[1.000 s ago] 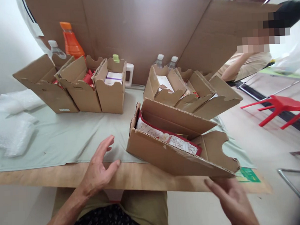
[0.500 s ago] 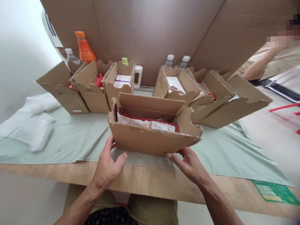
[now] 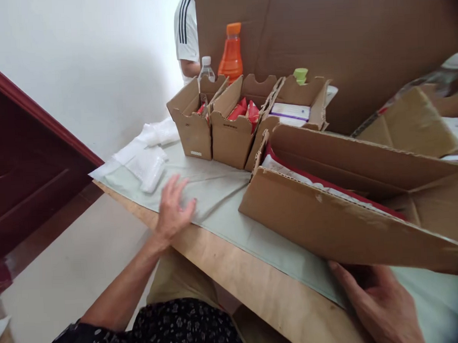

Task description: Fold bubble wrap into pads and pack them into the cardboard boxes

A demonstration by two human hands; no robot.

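Observation:
My left hand (image 3: 173,209) is over the pale green cloth (image 3: 199,183), fingers spread and slightly blurred, holding nothing. Right of it stands a long open cardboard box (image 3: 310,213) with a red and white printed packet (image 3: 316,180) inside. At the box's lower front edge is my right hand (image 3: 386,306). Its thumb is stretched apart and close to the edge, while its fingertips are hidden by the box. Bubble wrap (image 3: 151,167) lies beyond my left hand.
Cardboard holders (image 3: 193,135) with red packets and white boxes (image 3: 290,113) stand behind. An orange bottle (image 3: 230,55) and a clear bottle (image 3: 207,71) rise behind them, before a tall cardboard panel (image 3: 321,31). A person's striped sleeve (image 3: 187,29) shows at the panel's edge.
The view has swung left, bringing a dark red door into sight. My left hand has come away from the box towards the bubble wrap; my right hand stays by the box's lower edge.

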